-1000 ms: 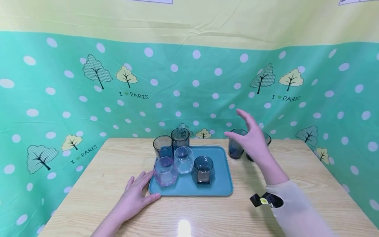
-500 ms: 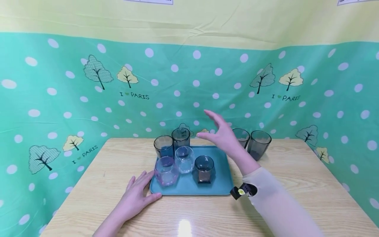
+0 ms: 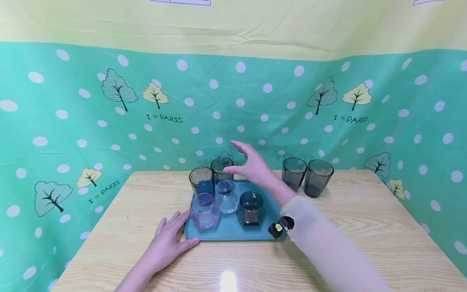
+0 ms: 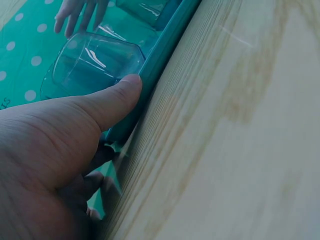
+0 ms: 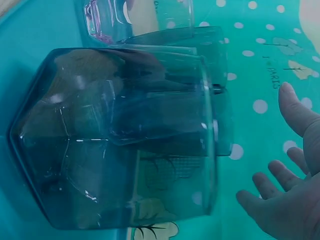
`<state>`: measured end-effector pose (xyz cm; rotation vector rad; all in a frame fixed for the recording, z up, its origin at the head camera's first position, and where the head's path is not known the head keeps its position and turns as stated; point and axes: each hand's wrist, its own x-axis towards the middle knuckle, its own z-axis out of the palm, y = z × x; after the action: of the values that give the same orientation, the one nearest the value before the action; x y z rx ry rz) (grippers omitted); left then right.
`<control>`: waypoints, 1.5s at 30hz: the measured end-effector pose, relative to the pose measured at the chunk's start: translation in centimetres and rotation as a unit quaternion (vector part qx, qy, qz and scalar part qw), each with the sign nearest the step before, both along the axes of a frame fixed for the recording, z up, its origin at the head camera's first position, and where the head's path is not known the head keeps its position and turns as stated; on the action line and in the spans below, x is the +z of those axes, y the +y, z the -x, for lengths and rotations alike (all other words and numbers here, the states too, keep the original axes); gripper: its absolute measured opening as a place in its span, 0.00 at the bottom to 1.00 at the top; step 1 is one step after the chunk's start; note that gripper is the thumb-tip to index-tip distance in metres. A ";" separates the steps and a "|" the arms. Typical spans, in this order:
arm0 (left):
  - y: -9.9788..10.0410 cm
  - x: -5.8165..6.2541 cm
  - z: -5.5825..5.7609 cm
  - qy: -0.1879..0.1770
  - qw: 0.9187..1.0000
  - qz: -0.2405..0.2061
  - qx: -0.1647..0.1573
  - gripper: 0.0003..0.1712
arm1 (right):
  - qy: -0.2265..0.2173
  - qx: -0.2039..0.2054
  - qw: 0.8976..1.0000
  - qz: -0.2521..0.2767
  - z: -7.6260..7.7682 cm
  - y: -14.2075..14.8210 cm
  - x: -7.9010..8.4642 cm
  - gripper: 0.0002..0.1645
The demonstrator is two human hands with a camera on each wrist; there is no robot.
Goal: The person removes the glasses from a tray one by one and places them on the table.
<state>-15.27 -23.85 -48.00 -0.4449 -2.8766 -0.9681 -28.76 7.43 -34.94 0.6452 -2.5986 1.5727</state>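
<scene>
My left hand (image 3: 169, 239) rests on the table at the front left corner of the blue tray (image 3: 226, 235). Its thumb touches the tray's rim (image 4: 172, 42) in the left wrist view, and its fingers lie along the left side. My right hand (image 3: 251, 164) hovers over the back of the tray, thumb and fingers spread, holding nothing. In the head view its thumb overlaps a tall grey glass (image 3: 219, 170). Another tall grey glass (image 3: 200, 182) stands beside that one. Nearer me are a clear glass (image 3: 227, 198), a pinkish glass (image 3: 204, 213) and a dark angular-based glass (image 3: 251, 213).
Two tall grey glasses (image 3: 318, 178) stand close together on the wooden table (image 3: 365, 211), right of the tray. A green dotted cloth (image 3: 255, 101) hangs behind the table and along both sides. The dark glass (image 5: 90, 160) fills much of the right wrist view.
My right hand has moved left from in front of the two tall glasses at the right to over the tray's back, staying spread. The left hand stays at the tray's corner.
</scene>
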 end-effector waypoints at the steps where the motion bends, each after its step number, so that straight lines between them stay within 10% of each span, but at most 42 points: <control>1: 0.0 0.0 0.0 0.000 1.000 0.000 0.000 0.54 | -0.003 0.000 1.000 -0.003 0.1 -0.1 -0.1 0.60; 45: 0.1 0.3 -0.1 -0.014 1.000 -0.001 0.003 0.55 | -0.079 0.013 0.993 -0.082 2.0 -2.4 -3.0 0.59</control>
<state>-15.22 -23.73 -47.71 -0.4263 -2.8995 -0.9845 -30.78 5.00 -37.94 0.5892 -2.8704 1.4870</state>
